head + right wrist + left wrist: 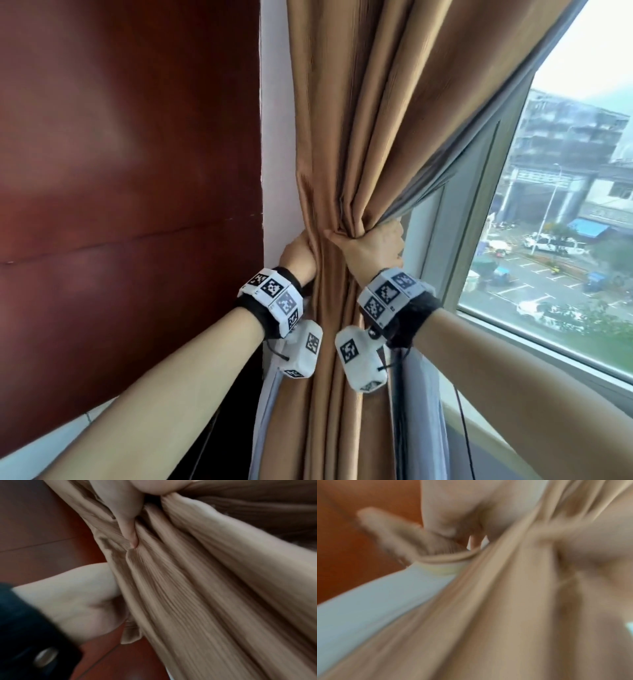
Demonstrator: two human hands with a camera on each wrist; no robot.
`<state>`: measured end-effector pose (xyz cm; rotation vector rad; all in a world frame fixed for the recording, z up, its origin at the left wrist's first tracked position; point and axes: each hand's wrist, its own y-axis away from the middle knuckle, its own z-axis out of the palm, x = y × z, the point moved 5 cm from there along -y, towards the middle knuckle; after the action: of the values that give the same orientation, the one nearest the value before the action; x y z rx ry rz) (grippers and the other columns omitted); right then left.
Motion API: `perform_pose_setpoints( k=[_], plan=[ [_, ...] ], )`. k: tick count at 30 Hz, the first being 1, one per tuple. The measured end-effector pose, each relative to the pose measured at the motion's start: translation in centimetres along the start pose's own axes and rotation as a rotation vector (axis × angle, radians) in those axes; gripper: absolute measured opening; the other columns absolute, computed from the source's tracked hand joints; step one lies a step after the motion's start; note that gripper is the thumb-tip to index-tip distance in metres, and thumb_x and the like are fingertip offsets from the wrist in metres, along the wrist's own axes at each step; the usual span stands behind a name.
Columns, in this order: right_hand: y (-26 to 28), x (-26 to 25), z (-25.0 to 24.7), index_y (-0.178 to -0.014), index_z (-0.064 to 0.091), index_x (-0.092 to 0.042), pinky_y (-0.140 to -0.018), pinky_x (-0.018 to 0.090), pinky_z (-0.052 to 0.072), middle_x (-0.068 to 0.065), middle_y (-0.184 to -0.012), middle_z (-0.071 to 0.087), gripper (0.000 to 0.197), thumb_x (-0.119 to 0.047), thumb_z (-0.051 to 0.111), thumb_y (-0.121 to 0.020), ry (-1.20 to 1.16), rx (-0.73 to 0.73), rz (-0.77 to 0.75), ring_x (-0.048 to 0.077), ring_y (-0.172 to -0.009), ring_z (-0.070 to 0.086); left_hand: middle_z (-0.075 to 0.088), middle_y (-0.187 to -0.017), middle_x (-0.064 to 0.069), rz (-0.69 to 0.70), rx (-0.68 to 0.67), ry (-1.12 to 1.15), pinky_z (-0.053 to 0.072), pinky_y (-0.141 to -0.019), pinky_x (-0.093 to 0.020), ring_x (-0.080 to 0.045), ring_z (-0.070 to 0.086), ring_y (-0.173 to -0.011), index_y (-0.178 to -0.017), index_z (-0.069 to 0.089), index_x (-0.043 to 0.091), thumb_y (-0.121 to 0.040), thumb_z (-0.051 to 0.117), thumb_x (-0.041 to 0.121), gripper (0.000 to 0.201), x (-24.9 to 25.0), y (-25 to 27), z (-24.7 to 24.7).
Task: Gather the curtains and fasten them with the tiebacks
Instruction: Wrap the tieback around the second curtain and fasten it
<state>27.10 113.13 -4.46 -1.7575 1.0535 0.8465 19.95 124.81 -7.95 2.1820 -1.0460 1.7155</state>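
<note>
Beside a dark red wood panel (130,154) and a window (565,212) over a rain-wet street, both hands bunch a tan curtain (346,113) at waist height. Right hand (373,248) clenches the gathered folds; left hand (298,255) wraps the bundle's wall-side edge. A tan band (447,559) shows there, blurred.

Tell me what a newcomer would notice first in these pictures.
Most striking is the tan curtain bunched at mid-height, gripped by the right hand with the left hand reaching behind its left edge. To its left stands a dark red wood panel; to its right, a window overlooks a street.
</note>
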Motion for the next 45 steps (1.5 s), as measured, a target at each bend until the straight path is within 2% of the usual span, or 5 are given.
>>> perform_pose_setpoints(
  k=[7,14,26,34,45],
  plan=[
    [-1.6,0.5,0.0,-0.139,0.024,-0.005,-0.110,0.054,0.027,0.009,-0.144,0.035,0.108,-0.052,0.079,-0.060,0.026,0.011,0.006,0.029,-0.135,0.032,0.057,-0.075,0.001,-0.018,0.043,-0.205,0.042,-0.051,-0.016,-0.020,0.055,-0.078,-0.081,0.054,0.018,-0.082,0.053,0.002,0.016,-0.1,-1.1,-3.6],
    [-1.7,0.5,-0.1,-0.137,0.026,-0.005,-0.110,0.052,0.025,0.010,-0.140,0.037,0.098,-0.048,0.077,-0.065,0.017,0.025,-0.031,0.031,-0.133,0.032,0.061,-0.079,-0.001,0.103,0.254,-0.280,0.047,-0.066,-0.027,-0.019,0.059,-0.075,-0.078,0.055,0.019,-0.078,0.066,0.006,0.017,0.2,-0.3,-6.8],
    [-2.7,1.2,0.1,-0.144,0.017,-0.006,-0.113,0.051,0.021,0.007,-0.148,0.030,0.108,-0.050,0.076,-0.064,-0.015,-0.004,-0.054,0.029,-0.138,0.027,0.058,-0.086,-0.006,-0.270,0.097,0.835,0.055,-0.065,-0.025,-0.015,0.058,-0.077,-0.080,0.051,0.018,-0.094,0.050,0.002,0.021,-3.1,-0.9,-7.0],
    [-2.7,1.4,0.5,-0.144,0.015,-0.006,-0.113,0.051,0.020,0.007,-0.150,0.027,0.110,-0.051,0.075,-0.065,-0.020,-0.003,-0.073,0.029,-0.139,0.024,0.060,-0.113,-0.009,0.128,-0.135,0.279,0.045,-0.092,-0.015,-0.012,0.057,-0.101,-0.130,0.050,0.003,-0.075,0.042,-0.027,0.063,-2.1,-0.4,-6.1],
    [-3.5,1.8,0.4,-0.139,0.025,-0.010,-0.110,0.053,0.027,0.006,-0.142,0.039,0.105,-0.051,0.079,-0.059,-0.064,0.044,-0.073,0.029,-0.134,0.035,0.056,-0.097,-0.012,0.169,0.381,-0.019,0.044,-0.080,-0.019,-0.022,0.058,-0.094,-0.098,0.072,0.002,-0.082,0.069,0.008,0.018,-3.6,-2.3,-8.2]
  ],
)
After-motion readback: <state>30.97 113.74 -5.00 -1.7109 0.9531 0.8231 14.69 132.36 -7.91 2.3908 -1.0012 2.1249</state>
